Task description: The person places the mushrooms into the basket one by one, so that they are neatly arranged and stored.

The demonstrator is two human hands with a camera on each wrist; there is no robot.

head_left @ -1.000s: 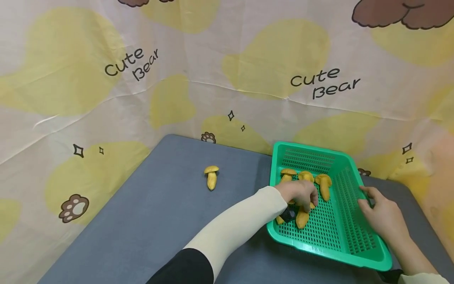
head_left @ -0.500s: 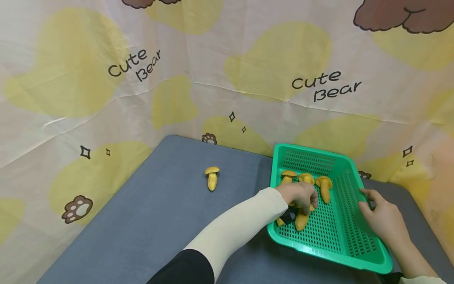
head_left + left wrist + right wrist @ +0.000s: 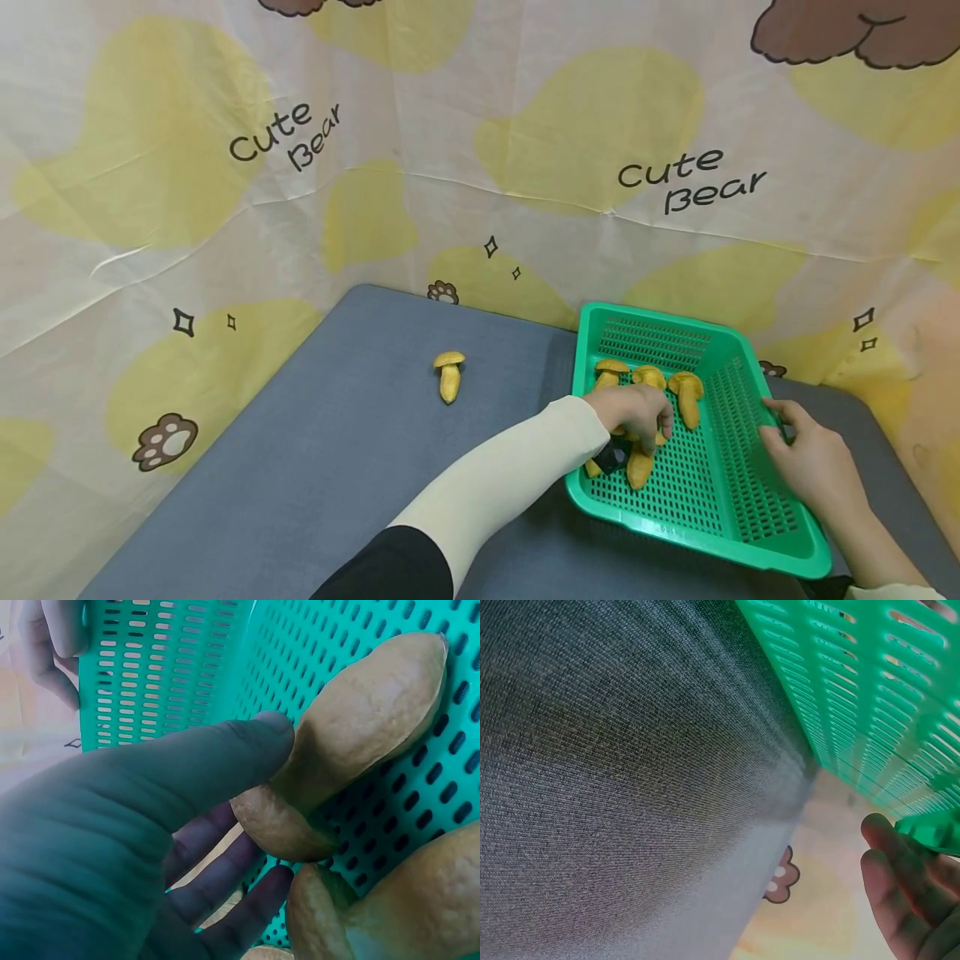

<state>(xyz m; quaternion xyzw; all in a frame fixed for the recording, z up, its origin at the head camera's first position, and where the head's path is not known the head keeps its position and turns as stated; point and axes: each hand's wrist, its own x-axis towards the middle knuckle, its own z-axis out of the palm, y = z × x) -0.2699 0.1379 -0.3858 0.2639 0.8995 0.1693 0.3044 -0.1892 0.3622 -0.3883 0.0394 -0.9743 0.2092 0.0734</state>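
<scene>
A green slotted basket [image 3: 678,521] stands on the right of the grey table [image 3: 337,450]. My left hand [image 3: 637,412] reaches into it; in the left wrist view its thumb and fingers [image 3: 247,742] pinch the cap of a yellow toy mushroom [image 3: 360,720] that lies on the basket floor [image 3: 165,667]. That mushroom [image 3: 640,468] pokes out below the hand. Three more mushrooms [image 3: 687,396] lie at the back of the basket. My right hand [image 3: 795,442] grips the basket's right rim, its fingertips [image 3: 900,892] curled under the edge [image 3: 870,682].
One yellow mushroom [image 3: 449,377] lies alone on the table, left of the basket. A printed cloth backdrop [image 3: 375,167] closes off the back and sides. Another mushroom [image 3: 390,907] lies right beside the held one. Bare grey table [image 3: 615,787] shows beside the basket.
</scene>
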